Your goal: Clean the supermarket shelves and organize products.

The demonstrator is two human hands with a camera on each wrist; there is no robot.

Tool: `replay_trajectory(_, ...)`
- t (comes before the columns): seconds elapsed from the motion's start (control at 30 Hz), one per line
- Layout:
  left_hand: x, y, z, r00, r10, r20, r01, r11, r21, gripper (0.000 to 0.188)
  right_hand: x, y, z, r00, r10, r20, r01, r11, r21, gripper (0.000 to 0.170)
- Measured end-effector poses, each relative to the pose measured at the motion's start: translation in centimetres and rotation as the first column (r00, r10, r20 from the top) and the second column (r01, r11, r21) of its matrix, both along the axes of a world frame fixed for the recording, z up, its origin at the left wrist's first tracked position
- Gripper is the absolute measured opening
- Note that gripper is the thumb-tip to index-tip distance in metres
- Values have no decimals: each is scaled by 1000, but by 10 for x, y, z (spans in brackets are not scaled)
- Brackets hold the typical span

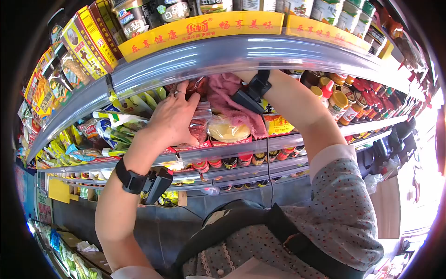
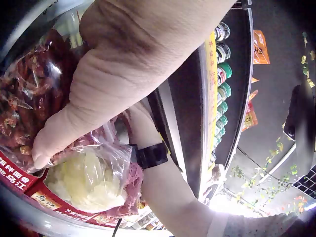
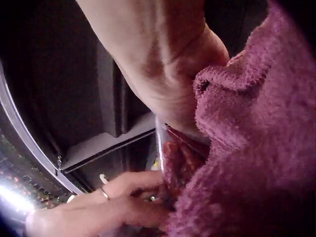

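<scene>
In the head view my left hand (image 1: 174, 116) grips a clear bag of dried red chilies (image 2: 34, 94) on the shelf, its thumb pressed on the bag's front in the left wrist view. My right hand (image 3: 170, 84) reaches in under the upper shelf and holds a pink towel (image 3: 266, 133). The towel bunches at the palm and hides the fingers. Its loose end hangs down beside a clear bag of pale yellow pieces (image 2: 89, 182), right of the chili bag. Red printed cartons (image 2: 54, 202) hold the two bags along the shelf front.
A clear curved shelf edge (image 1: 186, 58) with a yellow strip (image 1: 200, 30) crosses above both forearms. Green packets (image 1: 121, 123) lie to the left, jars (image 1: 341, 102) to the right. More jars (image 1: 230, 162) line the shelf below. A black cable (image 1: 267, 162) hangs from the right wrist.
</scene>
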State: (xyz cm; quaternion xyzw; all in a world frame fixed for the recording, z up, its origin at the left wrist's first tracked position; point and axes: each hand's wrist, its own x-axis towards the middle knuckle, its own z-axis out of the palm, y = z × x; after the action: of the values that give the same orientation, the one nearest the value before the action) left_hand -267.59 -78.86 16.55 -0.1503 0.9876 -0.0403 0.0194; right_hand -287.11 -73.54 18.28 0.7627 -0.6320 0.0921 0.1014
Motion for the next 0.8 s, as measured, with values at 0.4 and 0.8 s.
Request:
replay_trajectory(0.4, -2, 5, -1, 997, -65, -29, 58, 978, -198, 104, 6, 9, -2, 964, -252, -84, 253, 968, -10, 26)
replay_trajectory(0.8, 12, -3, -20, 963, -177, -203, 132, 968, -214, 102, 42, 76, -33, 973, 178, -145, -230, 793, -564, 29)
